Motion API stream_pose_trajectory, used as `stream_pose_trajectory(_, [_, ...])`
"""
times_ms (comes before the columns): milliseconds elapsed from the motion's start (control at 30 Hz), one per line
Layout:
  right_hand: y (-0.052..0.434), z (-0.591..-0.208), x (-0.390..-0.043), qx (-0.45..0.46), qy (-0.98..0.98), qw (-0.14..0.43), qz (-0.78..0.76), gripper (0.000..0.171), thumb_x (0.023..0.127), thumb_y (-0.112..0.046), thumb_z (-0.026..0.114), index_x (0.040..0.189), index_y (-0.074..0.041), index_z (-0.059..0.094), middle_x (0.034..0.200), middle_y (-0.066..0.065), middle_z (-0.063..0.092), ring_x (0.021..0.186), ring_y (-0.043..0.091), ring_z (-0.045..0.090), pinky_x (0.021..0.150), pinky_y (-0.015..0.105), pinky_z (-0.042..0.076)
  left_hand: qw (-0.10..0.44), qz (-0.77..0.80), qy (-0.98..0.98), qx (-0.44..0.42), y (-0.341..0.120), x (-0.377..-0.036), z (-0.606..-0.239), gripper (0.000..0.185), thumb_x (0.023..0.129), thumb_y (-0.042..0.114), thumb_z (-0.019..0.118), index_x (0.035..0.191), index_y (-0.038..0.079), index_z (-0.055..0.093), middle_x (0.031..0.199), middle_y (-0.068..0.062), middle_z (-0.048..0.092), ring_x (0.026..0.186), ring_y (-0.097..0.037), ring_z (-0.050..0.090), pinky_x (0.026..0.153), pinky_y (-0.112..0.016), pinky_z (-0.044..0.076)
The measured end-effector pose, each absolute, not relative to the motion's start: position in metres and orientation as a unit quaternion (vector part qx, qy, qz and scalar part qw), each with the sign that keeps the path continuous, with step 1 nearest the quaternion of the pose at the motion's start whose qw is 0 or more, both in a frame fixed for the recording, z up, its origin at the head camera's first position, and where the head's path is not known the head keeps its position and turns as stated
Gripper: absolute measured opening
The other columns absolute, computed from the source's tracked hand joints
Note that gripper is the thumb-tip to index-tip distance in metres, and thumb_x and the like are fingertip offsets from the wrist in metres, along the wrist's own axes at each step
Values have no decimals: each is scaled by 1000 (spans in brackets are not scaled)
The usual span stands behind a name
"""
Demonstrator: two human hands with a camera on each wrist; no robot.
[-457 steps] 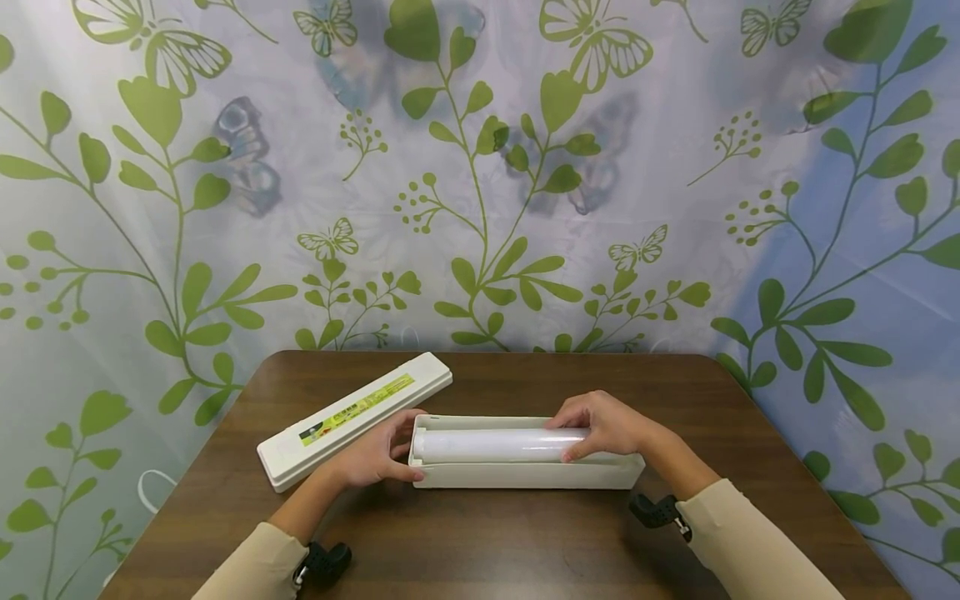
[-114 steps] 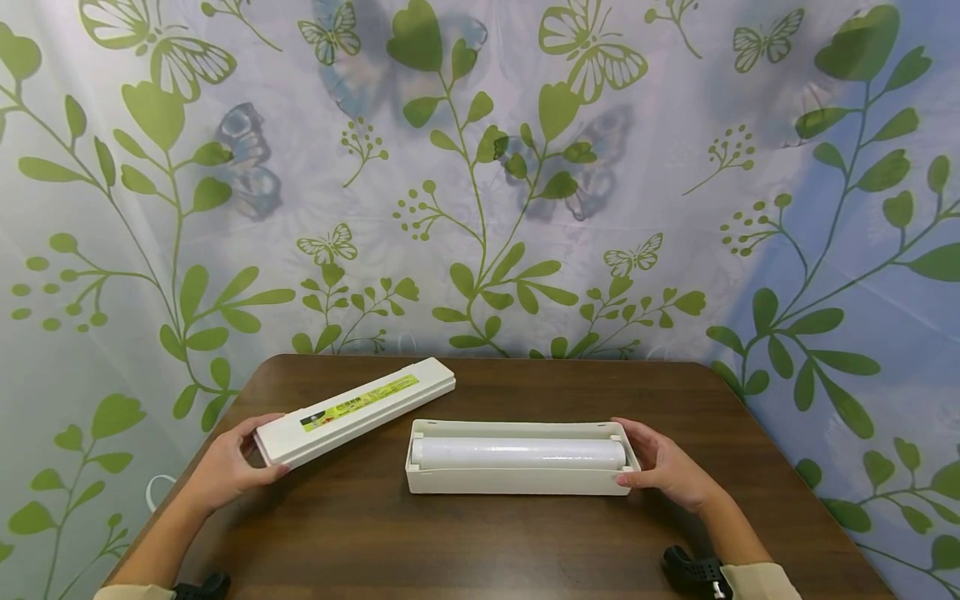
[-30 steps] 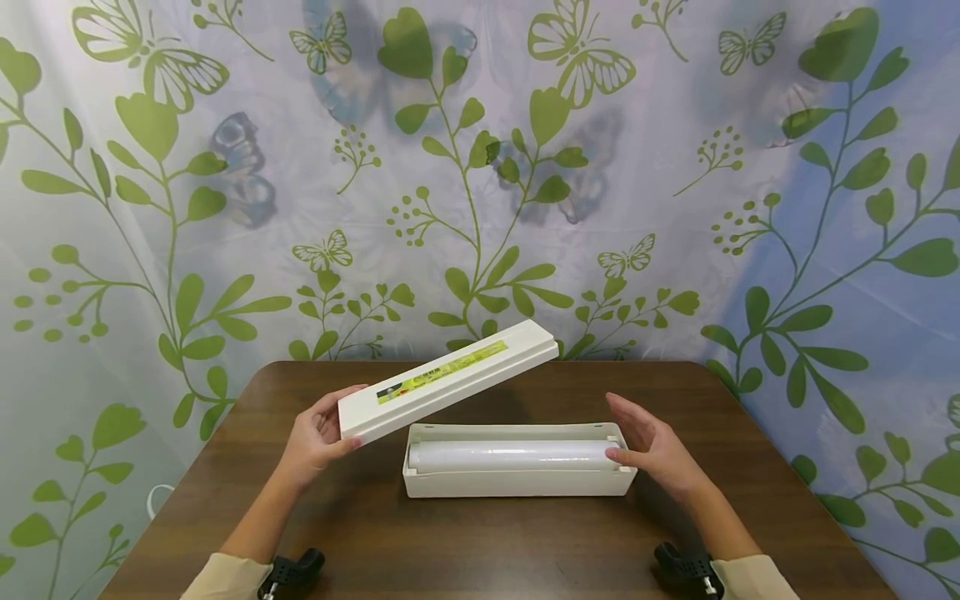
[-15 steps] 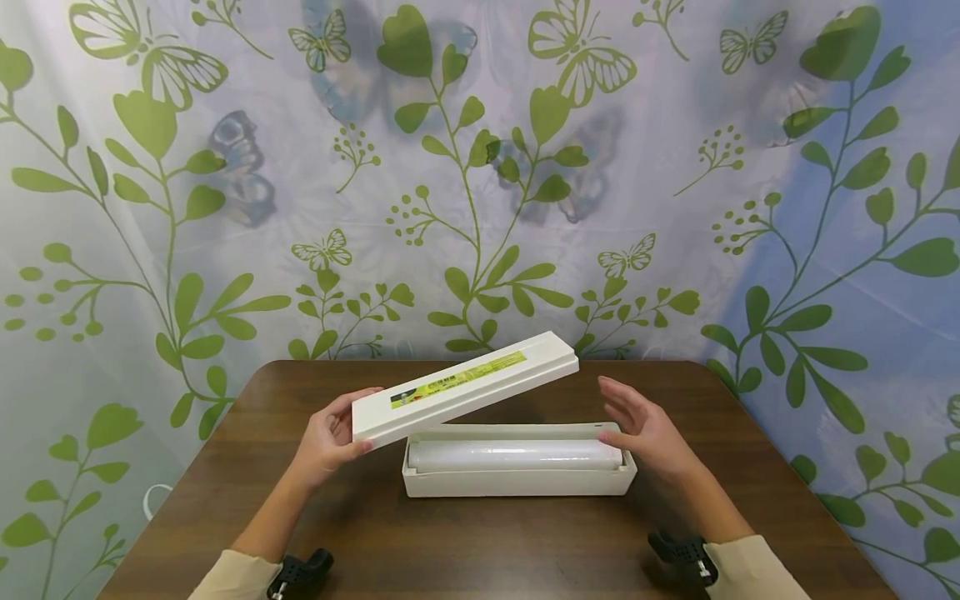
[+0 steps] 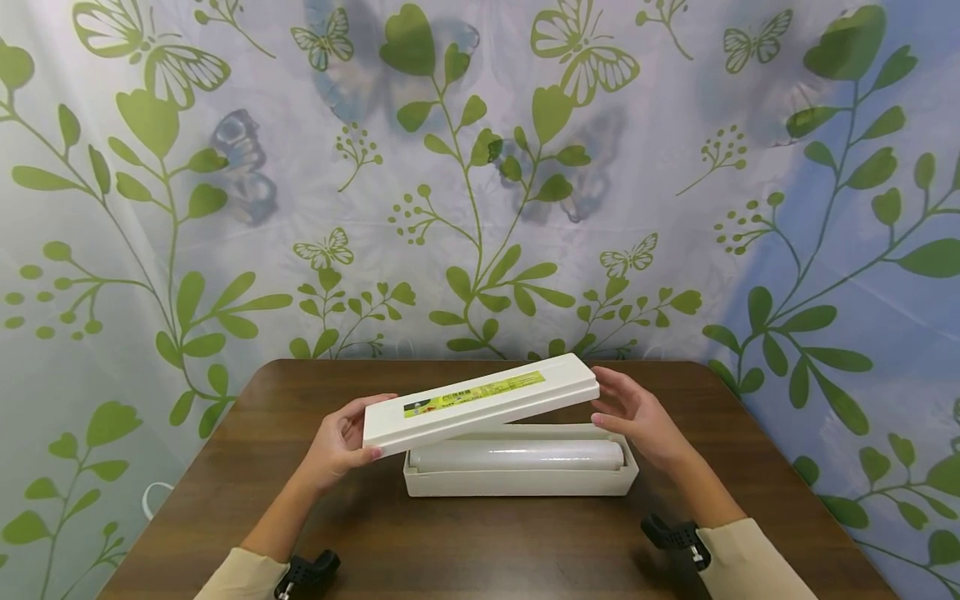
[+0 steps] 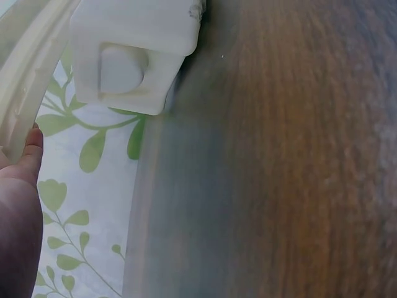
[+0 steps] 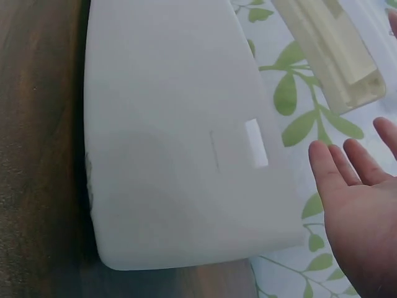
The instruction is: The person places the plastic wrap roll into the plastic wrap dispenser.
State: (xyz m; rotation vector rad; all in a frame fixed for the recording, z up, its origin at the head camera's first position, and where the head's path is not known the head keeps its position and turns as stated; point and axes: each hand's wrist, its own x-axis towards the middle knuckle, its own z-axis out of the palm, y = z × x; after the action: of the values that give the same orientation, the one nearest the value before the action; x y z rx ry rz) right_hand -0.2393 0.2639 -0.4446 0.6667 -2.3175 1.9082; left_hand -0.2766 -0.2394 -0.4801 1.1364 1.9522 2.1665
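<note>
Long white smooth matt plastic lid (image 5: 480,402) with glossy yellow-green paper label (image 5: 474,393); cream plastic tray (image 5: 521,482); shiny translucent film roll (image 5: 517,455); dark brown wood-grain table (image 5: 480,542), slight sheen.

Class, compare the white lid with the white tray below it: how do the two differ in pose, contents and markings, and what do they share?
The lid is lifted and tilted, gripped at one end by the left hand; the tray sits flat on the table. The lid bears a yellow-green label; the tray's front wall is plain. The tray holds a roll; the lid carries nothing on top. Both are long, narrow and off-white.
</note>
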Motion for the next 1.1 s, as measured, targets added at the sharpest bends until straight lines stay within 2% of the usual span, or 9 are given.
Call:
stream_pose_trajectory(167, [266,-443,-245,232,-734,17,638,76,94,6,66,158,3,25,151,-6,45,132,4,52,102,21,53,14,695,616,371,-240,-277,-482,68,81,-7,75,143,-14,46,142,-7,59,118,-12,62,93,-21,56])
stream_pose_trajectory(533, [271,-429,-255,254,-716,-61,647,84,95,5,64,161,3,13,156,-5,37,132,1,51,99,22,54,18,692,603,397,-234,-275,-479,68,83,-3,76,143,-15,46,145,-14,57,119,-14,62,93,-22,56])
stream_pose_trajectory(600, [271,-426,-256,263,-709,-73,651,84,94,7,64,161,2,13,156,-4,38,131,3,52,98,23,55,28,695,601,393,-233,-274,-478,69,83,-2,77,143,-14,46,146,-13,57,119,-13,62,93,-22,56])
stream_pose_trajectory(800, [274,-421,-258,291,-704,-92,641,84,91,6,68,161,-2,23,162,11,36,134,5,52,99,24,55,53,699,604,380,-230,-272,-476,71,83,2,79,145,-10,46,146,-10,58,119,-13,62,93,-22,56])
stream_pose_trajectory(900, [275,-420,-259,294,-711,-106,630,84,89,4,71,160,-2,27,158,6,42,130,8,55,98,26,56,58,698,602,383,-229,-272,-475,71,83,2,78,145,-10,45,146,-10,58,118,-13,62,93,-22,56])
stream_pose_trajectory(1033, [275,-420,-260,294,-710,-123,627,86,87,5,73,158,4,26,151,-3,50,124,11,59,95,29,58,61,698,600,387,-228,-274,-475,70,83,1,77,145,-11,46,145,-11,58,116,-13,62,92,-23,56])
stream_pose_trajectory(1100, [275,-421,-260,299,-708,-127,627,85,86,7,73,157,5,26,150,-2,51,123,12,60,94,30,58,62,697,599,388,-228,-274,-475,70,83,1,77,144,-10,46,145,-12,58,115,-14,62,92,-23,57])
